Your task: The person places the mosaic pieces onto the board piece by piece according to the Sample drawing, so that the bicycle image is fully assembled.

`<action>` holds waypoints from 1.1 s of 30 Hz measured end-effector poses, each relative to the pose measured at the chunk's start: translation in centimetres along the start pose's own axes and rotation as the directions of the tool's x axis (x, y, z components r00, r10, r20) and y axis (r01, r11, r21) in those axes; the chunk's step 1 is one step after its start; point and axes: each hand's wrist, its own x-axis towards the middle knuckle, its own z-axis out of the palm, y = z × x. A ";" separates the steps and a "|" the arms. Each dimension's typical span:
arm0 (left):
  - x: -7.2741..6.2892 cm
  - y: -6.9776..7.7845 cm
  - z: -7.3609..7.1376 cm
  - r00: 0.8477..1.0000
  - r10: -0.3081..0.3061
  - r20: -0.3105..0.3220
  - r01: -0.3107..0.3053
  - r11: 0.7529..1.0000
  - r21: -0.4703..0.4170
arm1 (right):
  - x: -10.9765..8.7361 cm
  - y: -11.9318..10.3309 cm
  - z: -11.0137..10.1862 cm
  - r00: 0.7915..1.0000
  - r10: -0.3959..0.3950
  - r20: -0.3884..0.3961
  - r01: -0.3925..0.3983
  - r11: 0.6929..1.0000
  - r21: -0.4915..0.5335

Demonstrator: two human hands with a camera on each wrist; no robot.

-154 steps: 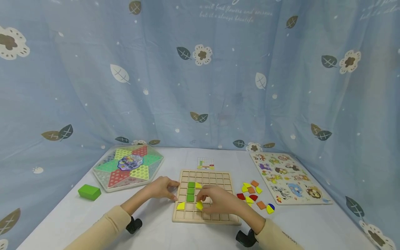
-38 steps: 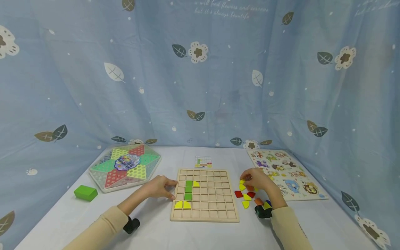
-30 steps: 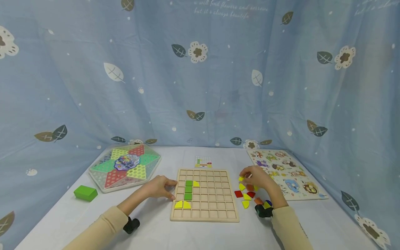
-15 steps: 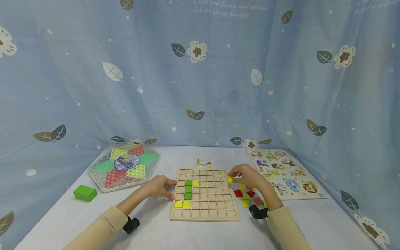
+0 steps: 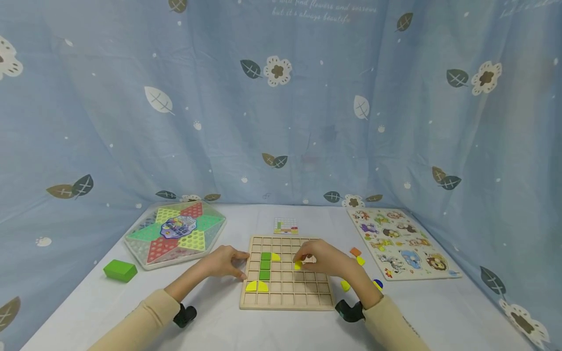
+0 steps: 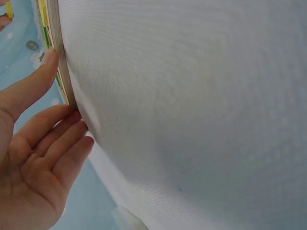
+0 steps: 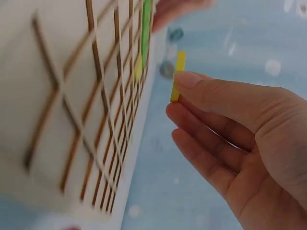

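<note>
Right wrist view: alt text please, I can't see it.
Right hand pinches a thin yellow tile, seen edge-on, clear of a gridded wooden board. Blurred beyond: green and yellow tiles on the board, and part of the left hand.

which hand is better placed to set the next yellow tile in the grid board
Likely the right hand: it already pinches a yellow tile over the wooden grid board. The left hand touches the board's left edge and holds no tile.

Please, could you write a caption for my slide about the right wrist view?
Right hand pinching a yellow piece, held apart from the gridded wooden board.
</note>
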 end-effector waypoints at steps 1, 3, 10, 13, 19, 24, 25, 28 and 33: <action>0.0 0.0 0.0 1.000 0.001 -0.001 -0.001 1.000 0.002 | 0.2 -0.4 0.3 1.000 -0.016 0.013 0.016 1.000 -0.003; 0.0 0.0 0.0 1.000 -0.001 -0.001 0.001 1.000 0.008 | 0.7 -1.2 0.8 0.999 -0.037 0.036 0.038 0.999 -0.009; 0.0 0.2 0.1 1.000 -0.009 -0.002 0.009 1.000 0.009 | 2.0 -3.5 3.0 0.985 -0.122 0.123 0.121 0.993 0.014; 0.0 0.3 0.1 1.000 -0.003 0.002 0.003 1.000 0.012 | 2.7 -4.2 3.8 0.975 -0.157 0.159 0.159 0.987 -0.002; -0.1 0.1 -0.1 0.999 0.034 0.012 -0.035 0.999 0.021 | 4.4 -4.9 4.6 0.961 -0.190 0.201 0.200 0.979 -0.032; -0.2 0.1 -0.2 0.999 0.050 0.016 -0.050 0.999 0.009 | 5.7 -5.6 5.2 0.944 -0.223 0.241 0.236 0.972 -0.024; -0.1 0.1 -0.2 0.998 0.052 0.017 -0.052 0.999 0.009 | 6.0 -5.8 5.4 0.941 -0.229 0.249 0.243 0.970 -0.028; -0.1 0.0 -0.3 0.998 0.053 0.021 -0.053 0.999 0.005 | 6.4 -6.1 5.7 0.935 -0.246 0.256 0.264 0.964 -0.039; 0.0 0.1 -0.3 0.999 0.040 0.019 -0.040 0.999 -0.003 | 6.8 -6.5 6.0 0.936 -0.250 0.247 0.266 0.963 -0.034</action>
